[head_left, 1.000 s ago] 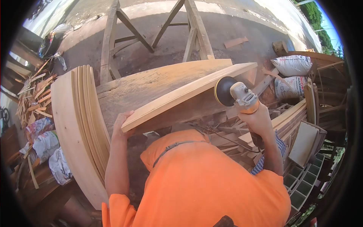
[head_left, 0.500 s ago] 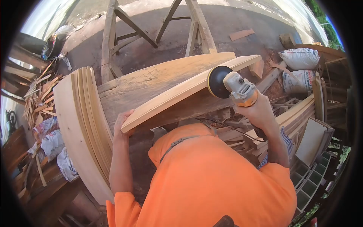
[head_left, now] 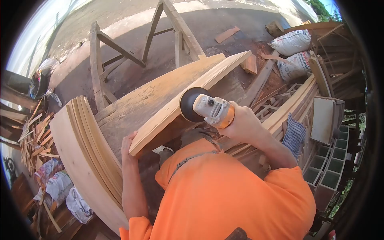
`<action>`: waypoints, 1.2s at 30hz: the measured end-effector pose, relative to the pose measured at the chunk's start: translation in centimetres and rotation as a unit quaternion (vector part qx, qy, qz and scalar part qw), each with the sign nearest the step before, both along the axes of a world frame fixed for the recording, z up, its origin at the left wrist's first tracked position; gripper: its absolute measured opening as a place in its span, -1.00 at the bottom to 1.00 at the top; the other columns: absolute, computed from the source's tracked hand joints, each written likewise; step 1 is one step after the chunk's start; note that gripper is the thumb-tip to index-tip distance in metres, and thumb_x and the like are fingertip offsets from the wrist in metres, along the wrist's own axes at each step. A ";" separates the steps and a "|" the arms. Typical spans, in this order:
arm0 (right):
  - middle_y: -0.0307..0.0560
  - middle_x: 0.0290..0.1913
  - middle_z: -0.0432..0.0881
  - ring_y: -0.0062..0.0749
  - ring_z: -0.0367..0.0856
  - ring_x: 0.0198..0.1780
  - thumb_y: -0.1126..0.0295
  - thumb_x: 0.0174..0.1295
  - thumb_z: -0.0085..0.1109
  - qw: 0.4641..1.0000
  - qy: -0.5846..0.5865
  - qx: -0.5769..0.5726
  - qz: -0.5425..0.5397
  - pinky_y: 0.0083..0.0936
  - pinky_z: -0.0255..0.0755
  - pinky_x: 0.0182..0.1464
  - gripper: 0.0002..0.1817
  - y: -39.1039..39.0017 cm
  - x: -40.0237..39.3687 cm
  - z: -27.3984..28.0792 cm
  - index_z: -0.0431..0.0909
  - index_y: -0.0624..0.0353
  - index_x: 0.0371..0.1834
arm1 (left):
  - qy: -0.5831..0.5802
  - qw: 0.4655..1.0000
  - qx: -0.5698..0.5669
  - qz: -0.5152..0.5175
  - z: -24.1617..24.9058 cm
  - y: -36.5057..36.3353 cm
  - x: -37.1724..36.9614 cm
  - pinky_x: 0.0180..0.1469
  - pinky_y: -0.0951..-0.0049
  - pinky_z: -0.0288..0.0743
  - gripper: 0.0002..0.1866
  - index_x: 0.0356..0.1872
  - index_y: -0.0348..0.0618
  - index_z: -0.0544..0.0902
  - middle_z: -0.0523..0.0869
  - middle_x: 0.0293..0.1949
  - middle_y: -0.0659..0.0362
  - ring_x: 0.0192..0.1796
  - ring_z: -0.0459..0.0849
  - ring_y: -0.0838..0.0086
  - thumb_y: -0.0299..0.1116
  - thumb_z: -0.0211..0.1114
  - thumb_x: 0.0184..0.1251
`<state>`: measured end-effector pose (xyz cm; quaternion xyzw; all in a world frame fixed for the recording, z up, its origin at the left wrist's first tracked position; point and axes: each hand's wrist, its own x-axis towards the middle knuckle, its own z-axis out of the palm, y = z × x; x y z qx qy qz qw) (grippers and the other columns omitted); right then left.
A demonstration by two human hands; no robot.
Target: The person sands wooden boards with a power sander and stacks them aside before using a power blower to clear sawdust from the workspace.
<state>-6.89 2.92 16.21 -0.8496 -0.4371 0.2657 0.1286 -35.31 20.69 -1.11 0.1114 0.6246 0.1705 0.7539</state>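
Note:
My right hand [head_left: 242, 122] is wrapped round an angle grinder [head_left: 214, 110] whose round black disc [head_left: 193, 105] lies against the side edge of a long wooden board [head_left: 188, 96]. At the board's near left end, my left hand [head_left: 129, 145] grips it with the fingers curled over the edge. The board stands on edge, slanting up to the right across a wide worn plank [head_left: 160, 88]. Whether the disc is spinning cannot be made out.
Several curved boards [head_left: 86, 156] are stacked on the left. Wood scraps [head_left: 38, 138] and plastic bags [head_left: 78, 204] lie beyond them. A wooden trestle [head_left: 182, 32] stands ahead. White sacks [head_left: 294, 66] and long timber strips [head_left: 288, 108] are on the right.
The grinder has moved along the board's edge, toward my left hand and nearer my body. My left hand keeps its hold on the board end. The whole view has shifted a little.

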 end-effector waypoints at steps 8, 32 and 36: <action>0.18 -0.31 0.69 0.08 0.69 -0.18 0.24 -0.11 0.40 0.993 -0.024 0.067 -0.090 -0.25 0.52 -0.11 -0.52 -1.2 9.4 0.8 0.56 0.33 -0.16 | -0.031 0.998 0.009 -0.047 -2.9 0.2 -2.1 -0.17 0.26 0.59 -0.63 -0.05 -0.37 0.59 0.69 -0.18 -0.05 -0.24 0.69 0.21 -0.22 0.16 0.35; -0.22 -0.38 0.64 -0.56 0.57 -0.36 0.38 -0.05 0.29 0.973 0.027 0.115 -0.196 -0.54 0.45 -0.27 -0.70 -5.9 28.7 0.4 0.64 0.32 -0.25 | -0.004 0.998 0.032 -0.057 -1.3 0.4 -1.4 -0.31 0.51 0.57 -0.66 -0.06 -0.27 0.64 0.74 -0.30 0.10 -0.36 0.70 0.45 -0.19 0.17 0.39; -0.22 -0.38 0.62 -0.55 0.55 -0.39 0.41 -0.06 0.28 0.975 0.086 0.074 -0.193 -0.55 0.44 -0.31 -0.70 -6.0 27.0 1.1 0.63 0.31 -0.22 | -0.023 0.997 0.037 -0.070 -1.0 0.6 -1.7 -0.21 0.50 0.58 -0.68 -0.05 -0.30 0.62 0.73 -0.24 0.09 -0.28 0.71 0.44 -0.23 0.17 0.39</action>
